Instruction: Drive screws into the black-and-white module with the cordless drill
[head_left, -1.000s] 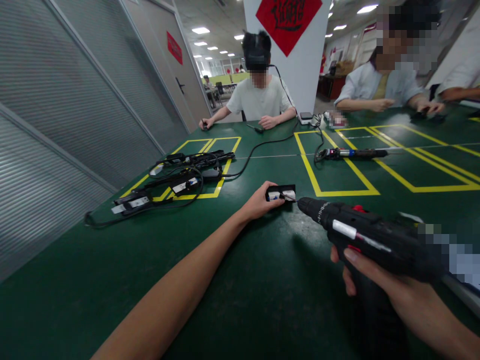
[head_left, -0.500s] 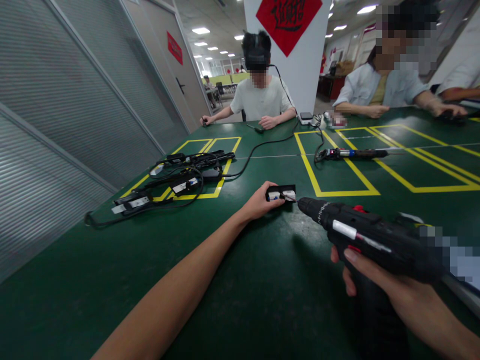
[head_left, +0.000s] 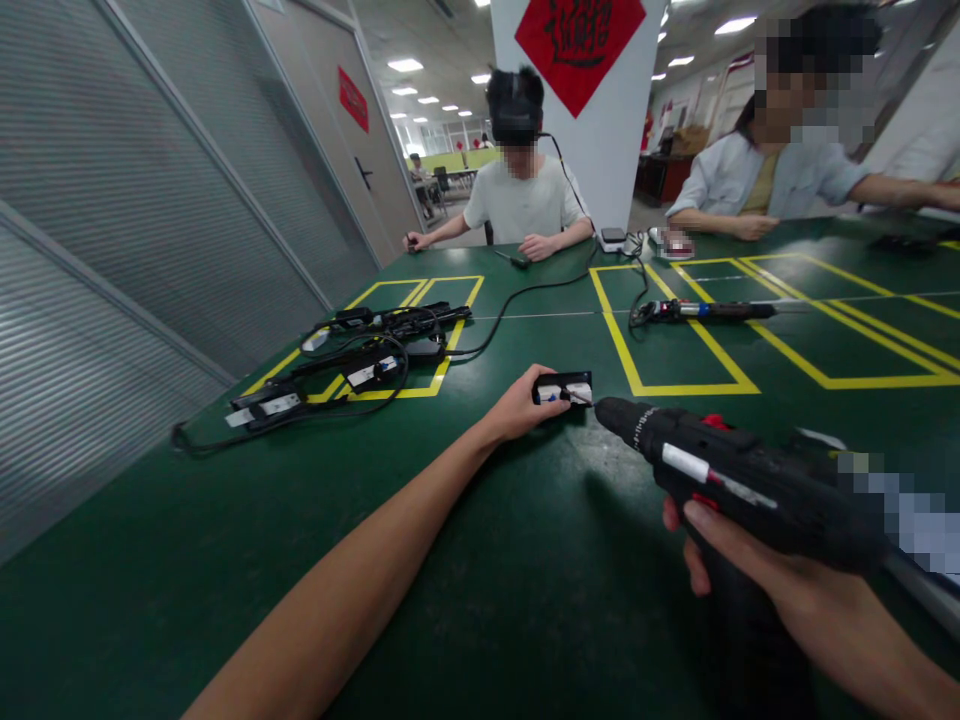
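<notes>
My left hand (head_left: 523, 402) is closed on a small black rectangular case (head_left: 564, 379) with white and blue parts inside, held near the middle of the green table. The thumb lies along its front. My right hand (head_left: 739, 550) is wrapped around the handle of a black power drill (head_left: 720, 465) with red buttons. The drill points left, and the front end of its chuck meets or nearly meets the right edge of the case. Whether the bit touches the case I cannot tell. The palm side of my right hand is hidden.
Black devices with cables (head_left: 367, 360) lie on the left within yellow tape. A cabled rod-like tool (head_left: 709, 310) lies at the right. Across the table sits a person (head_left: 517, 195) in a headset; another person (head_left: 765, 180) sits at the right. A blurred object is at the right edge.
The drill and the case keep nearly the same place, with only a slight shift of the view. At the right, the other person's arm has stretched further right, away from a dark object.
</notes>
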